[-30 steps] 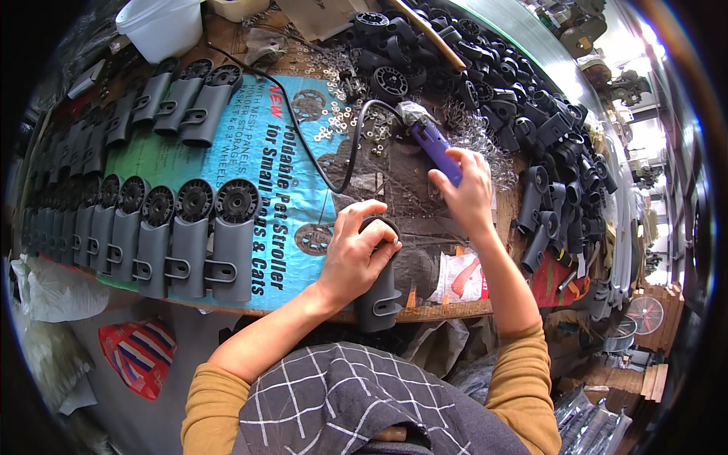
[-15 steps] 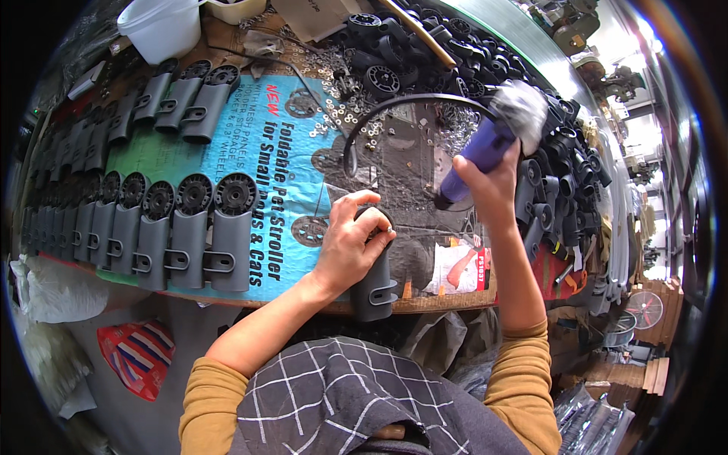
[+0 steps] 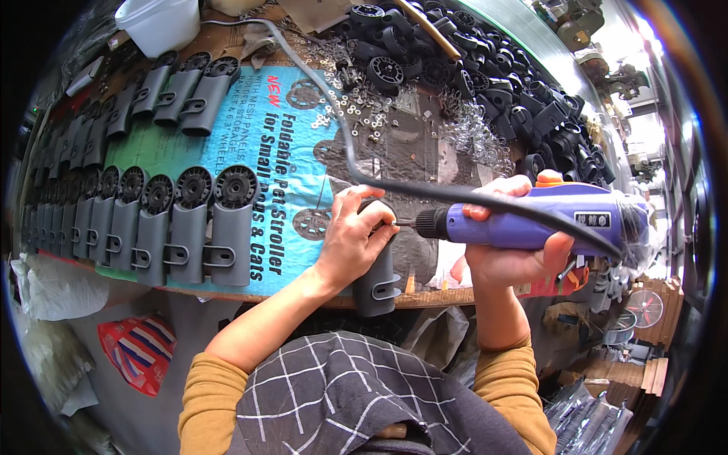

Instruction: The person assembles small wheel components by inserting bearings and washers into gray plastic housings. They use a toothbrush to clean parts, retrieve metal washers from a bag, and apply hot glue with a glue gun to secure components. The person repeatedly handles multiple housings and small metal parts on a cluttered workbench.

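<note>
A dark grey plastic wheel housing (image 3: 375, 288) lies at the table's front edge, its looped tab toward me. My left hand (image 3: 345, 239) is closed over its far end, with thumb and forefinger pinched at a tiny shiny piece whose kind I cannot make out. My right hand (image 3: 504, 262) wraps round a purple electric screwdriver (image 3: 557, 205) held level, pointing left. Its thin bit (image 3: 407, 224) meets the left fingertips. The screwdriver's black cord (image 3: 345, 133) sweeps across the table and passes in front of the tool body. Under my fingers the contact point is hidden.
Rows of similar grey housings with black wheels (image 3: 231, 243) stand at the left on a printed blue sheet (image 3: 284, 144). Pale nuts (image 3: 349, 110) and loose screws (image 3: 478, 140) lie scattered farther back. Black plastic parts (image 3: 516, 98) are heaped at the back right. A white tub (image 3: 159, 30) sits far left.
My right hand has brought the screwdriver down and turned it level, its bit now at the left fingertips. The cord has swung across the table. My left hand stays on the housing.
</note>
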